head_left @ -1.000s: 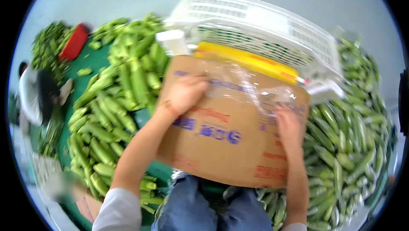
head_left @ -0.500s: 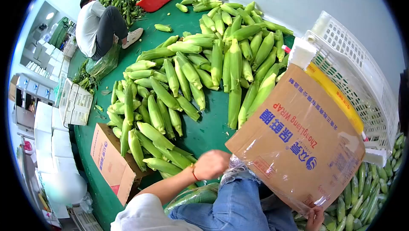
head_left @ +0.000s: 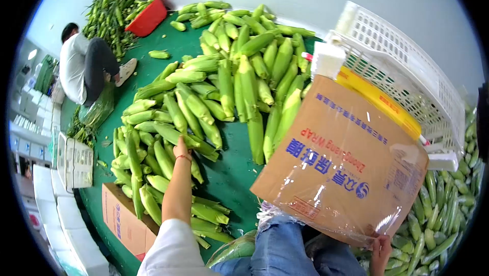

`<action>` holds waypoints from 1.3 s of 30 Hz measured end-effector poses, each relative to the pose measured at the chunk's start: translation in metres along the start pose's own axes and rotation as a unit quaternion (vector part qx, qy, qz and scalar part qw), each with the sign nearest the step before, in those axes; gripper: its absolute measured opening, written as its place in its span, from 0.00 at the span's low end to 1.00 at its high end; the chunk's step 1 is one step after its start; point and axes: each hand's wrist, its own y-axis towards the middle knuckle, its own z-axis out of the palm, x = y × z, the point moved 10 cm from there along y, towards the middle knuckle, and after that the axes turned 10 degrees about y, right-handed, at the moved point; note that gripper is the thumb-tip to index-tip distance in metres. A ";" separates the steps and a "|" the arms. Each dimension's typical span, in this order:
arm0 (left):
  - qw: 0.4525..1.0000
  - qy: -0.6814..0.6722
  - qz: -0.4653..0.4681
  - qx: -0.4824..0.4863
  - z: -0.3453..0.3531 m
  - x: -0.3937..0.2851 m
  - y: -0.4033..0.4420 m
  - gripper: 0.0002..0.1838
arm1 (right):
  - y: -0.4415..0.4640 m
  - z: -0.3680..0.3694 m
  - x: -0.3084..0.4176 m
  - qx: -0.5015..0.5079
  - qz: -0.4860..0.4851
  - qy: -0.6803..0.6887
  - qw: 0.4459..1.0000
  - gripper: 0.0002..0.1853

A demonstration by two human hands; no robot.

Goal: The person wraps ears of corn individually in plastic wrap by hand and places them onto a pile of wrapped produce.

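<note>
My left hand point(head_left: 182, 149) reaches into the heap of green-husked corn point(head_left: 196, 105), its fingers at one ear of corn point(head_left: 170, 134); how far they wrap round it is partly hidden. On the lower right, my right hand point(head_left: 380, 251) pinches the edge of clear plastic film point(head_left: 333, 231) at the near corner of a flat cardboard box point(head_left: 305, 174). The film lies stretched over the cardboard. Along the box's far edge runs a yellow tube point(head_left: 379, 100), with a white foam block point(head_left: 327, 60) at its left end.
A white crate point(head_left: 397, 57) stands behind the cardboard. Wrapped corn point(head_left: 433, 225) lies at right. An open carton point(head_left: 127, 221) is at lower left. Another person point(head_left: 84, 67) sits at upper left near a red basin point(head_left: 147, 17) and a white basket point(head_left: 75, 164).
My left hand has moved off the cardboard, past my knee and forward into the corn. My right hand has gone to the film at the box's near corner. The view has swung left.
</note>
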 end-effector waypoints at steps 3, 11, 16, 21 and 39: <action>0.983 -0.037 0.111 0.142 0.037 -0.043 -0.127 0.23 | -0.011 0.002 0.010 -0.054 -0.006 -0.038 0.998 0.02; 0.443 0.262 0.784 0.349 0.140 -0.131 -0.575 0.29 | -0.020 0.007 0.043 -0.098 -0.023 -0.107 0.989 0.02; 0.262 0.254 0.779 0.510 0.195 -0.062 -0.668 0.32 | -0.023 -0.015 0.051 -0.079 -0.021 0.072 0.994 0.08; 0.315 0.311 0.723 0.531 0.202 -0.055 -0.658 0.33 | 0.049 0.012 0.090 -0.129 -0.147 0.184 0.963 0.24; 0.454 0.246 0.768 0.379 0.187 -0.135 -0.666 0.16 | 0.114 0.043 0.130 -0.169 -0.307 -0.185 0.918 0.15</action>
